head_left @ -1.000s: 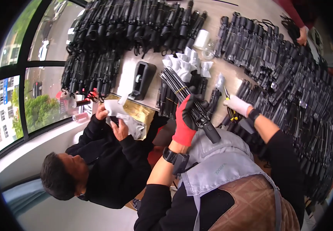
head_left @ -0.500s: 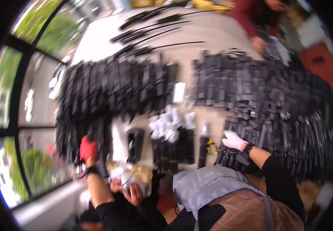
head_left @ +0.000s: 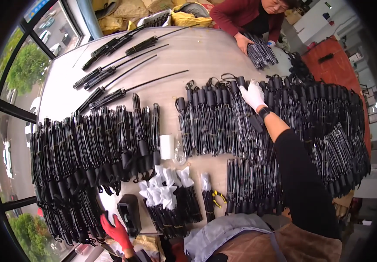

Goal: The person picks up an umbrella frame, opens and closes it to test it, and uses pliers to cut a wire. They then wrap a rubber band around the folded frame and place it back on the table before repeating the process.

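Note:
My right hand (head_left: pixel 253 95), in a white glove, rests at the upper edge of the right-hand row of folded black umbrella frames (head_left: pixel 210 131). Its fingers are spread around the handles there and none looks lifted. My left hand (head_left: pixel 116 231), in a red glove, is low at the left with its fingers apart. It lies beside the left pile of umbrella frames (head_left: pixel 92 148), near a black open-topped case (head_left: pixel 129 214). Between the piles stands a group of frames topped with white wrappings (head_left: pixel 164 187).
Yellow-handled pliers (head_left: pixel 218 198) lie beside one wrapped frame (head_left: pixel 207 196). A white roll (head_left: pixel 167 146) stands mid-table. Several long-shafted umbrella frames (head_left: pixel 105 94) lie at the far left. Across the table, a person in dark red (head_left: pixel 227 19) handles a bundle of frames (head_left: pixel 261 51).
My right hand has moved from the near frames up to the far row. My left hand has shifted lower. The view has turned, bringing the far person and sacks further into sight.

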{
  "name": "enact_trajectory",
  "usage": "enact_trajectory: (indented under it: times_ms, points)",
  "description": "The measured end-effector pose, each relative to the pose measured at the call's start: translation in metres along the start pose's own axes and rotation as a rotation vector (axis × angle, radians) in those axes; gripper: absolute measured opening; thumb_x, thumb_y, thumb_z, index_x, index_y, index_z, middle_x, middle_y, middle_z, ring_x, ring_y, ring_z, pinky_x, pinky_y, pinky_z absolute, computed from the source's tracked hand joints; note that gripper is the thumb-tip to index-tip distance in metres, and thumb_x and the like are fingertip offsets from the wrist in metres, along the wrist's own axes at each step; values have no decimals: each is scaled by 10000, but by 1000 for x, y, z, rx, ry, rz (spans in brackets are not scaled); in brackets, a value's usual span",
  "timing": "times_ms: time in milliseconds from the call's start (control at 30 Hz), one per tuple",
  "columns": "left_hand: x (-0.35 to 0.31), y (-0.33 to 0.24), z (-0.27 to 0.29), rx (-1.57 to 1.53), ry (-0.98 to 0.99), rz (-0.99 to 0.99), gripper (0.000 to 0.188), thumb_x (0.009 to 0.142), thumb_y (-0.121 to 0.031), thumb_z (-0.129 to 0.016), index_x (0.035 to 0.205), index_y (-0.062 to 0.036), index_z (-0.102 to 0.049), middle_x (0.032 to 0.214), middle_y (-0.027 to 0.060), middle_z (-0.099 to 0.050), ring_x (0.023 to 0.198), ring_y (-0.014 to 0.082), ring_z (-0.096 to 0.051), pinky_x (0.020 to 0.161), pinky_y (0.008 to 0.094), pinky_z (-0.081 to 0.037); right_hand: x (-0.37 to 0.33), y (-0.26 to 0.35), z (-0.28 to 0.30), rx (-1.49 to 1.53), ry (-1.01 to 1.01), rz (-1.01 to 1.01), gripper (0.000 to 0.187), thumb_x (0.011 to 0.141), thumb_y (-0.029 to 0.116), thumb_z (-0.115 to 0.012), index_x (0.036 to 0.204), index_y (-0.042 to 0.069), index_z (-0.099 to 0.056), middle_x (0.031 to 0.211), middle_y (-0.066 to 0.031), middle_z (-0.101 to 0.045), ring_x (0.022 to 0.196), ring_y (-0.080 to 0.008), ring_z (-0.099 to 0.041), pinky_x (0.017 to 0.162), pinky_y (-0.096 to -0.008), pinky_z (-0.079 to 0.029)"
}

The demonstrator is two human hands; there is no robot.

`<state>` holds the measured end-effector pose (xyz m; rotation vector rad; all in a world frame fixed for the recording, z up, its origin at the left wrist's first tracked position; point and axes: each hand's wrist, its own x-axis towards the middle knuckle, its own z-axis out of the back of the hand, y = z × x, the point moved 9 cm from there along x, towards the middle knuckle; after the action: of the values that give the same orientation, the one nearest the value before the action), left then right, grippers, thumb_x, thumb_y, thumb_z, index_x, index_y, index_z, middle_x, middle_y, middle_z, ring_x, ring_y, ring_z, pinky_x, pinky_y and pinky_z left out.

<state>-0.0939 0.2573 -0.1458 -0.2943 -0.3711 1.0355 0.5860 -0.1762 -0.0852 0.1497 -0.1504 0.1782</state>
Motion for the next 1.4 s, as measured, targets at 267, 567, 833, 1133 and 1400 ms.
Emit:
enact_trajectory:
  times_ms: [267,567,833,1133,1400]
  points:
    - [-39,-67,6,-598,131,315,271,865,-71,-654,1115,31,-629,1055,138,-653,969,224,-610,887,331,-463,7,-23,76,176,-19,24,497,793,306,-625,1188,15,-547,1011,-229,-664,940,-374,-647,830,-435,-503]
    - [-185,-401,-70,-1100,1526,58,478,938,-168,-600,1361,7,-464,1256,72,-576,1049,120,-572,874,261,-481,-246,-108,217,1314,-41,-753,171,901,263,-568,847,114,-504,634,7,-472,390,-81,-357,325,-238,-280]
    - [-174,-489,-31,-1598,1169,13,460,947,-213,-578,1333,-27,-411,1229,124,-533,919,180,-625,737,328,-537,-478,28,110,1706,1706,-913,397,988,442,-371,889,83,-510,627,-19,-469,400,-95,-346,355,-237,-267]
    - [-120,-416,77,-1866,854,167,511,910,-176,-636,1339,-65,-383,996,110,-622,881,187,-658,758,331,-558,-453,110,159,1890,1872,-159,373,997,388,-404,993,52,-565,668,-44,-538,468,-124,-452,433,-263,-376]
    - [-132,-351,50,-1805,824,273,351,873,-105,-651,1182,-31,-502,931,70,-638,878,183,-661,713,353,-580,-370,120,222,921,317,667,279,876,200,-608,1105,44,-578,905,-112,-621,814,-229,-630,687,-351,-505]
